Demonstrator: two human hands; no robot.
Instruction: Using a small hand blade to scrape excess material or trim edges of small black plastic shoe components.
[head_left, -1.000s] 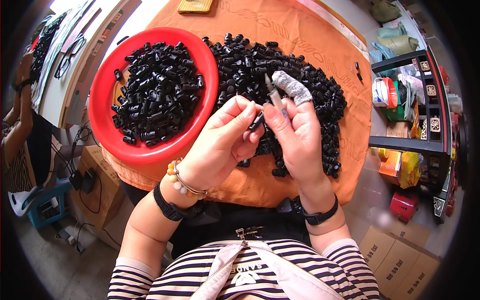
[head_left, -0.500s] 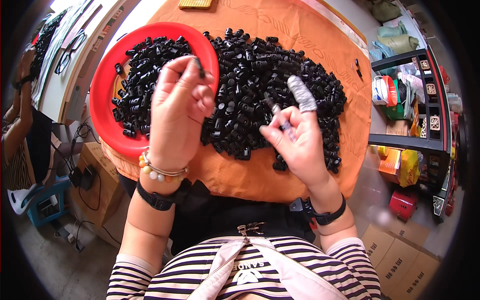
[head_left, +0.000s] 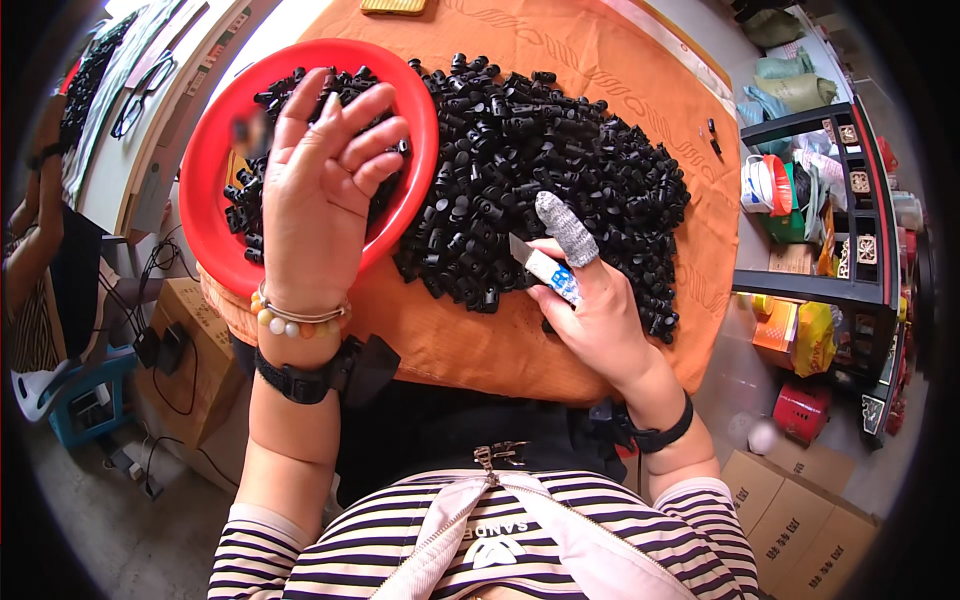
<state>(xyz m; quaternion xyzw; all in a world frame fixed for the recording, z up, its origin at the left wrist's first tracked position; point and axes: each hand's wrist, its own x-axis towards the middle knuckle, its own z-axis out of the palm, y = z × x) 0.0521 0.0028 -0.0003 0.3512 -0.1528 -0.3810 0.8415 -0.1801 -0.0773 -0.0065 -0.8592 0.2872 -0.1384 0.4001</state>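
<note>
Over a red plastic basin (head_left: 200, 225), my left hand (head_left: 325, 185) is open, its fingers apart and nothing between them. A blurred dark piece (head_left: 250, 132) is just left of its fingertips, inside the basin. Small black cylindrical plastic parts (head_left: 245, 215) fill much of the basin. My right hand (head_left: 595, 310) grips a short blade (head_left: 552, 275) with a white-and-blue wrapped handle, its grey tip pointing up and left. A grey knitted finger cover (head_left: 567, 228) sits on that hand's index finger. Beneath and beyond the blade spreads a large heap of the same black parts (head_left: 510, 150).
An orange cloth (head_left: 460, 350) covers the table. A yellow object (head_left: 397, 6) lies at its far edge, and a few loose pieces (head_left: 714, 138) at the far right. To the right stands a black shelf (head_left: 820, 285) with bags; cardboard boxes (head_left: 790, 510) are below. Another person's arm (head_left: 45, 220) shows at left.
My left hand has opened and moved left over the basin, letting go of a black part. My right hand has moved slightly down and left, still holding the blade.
</note>
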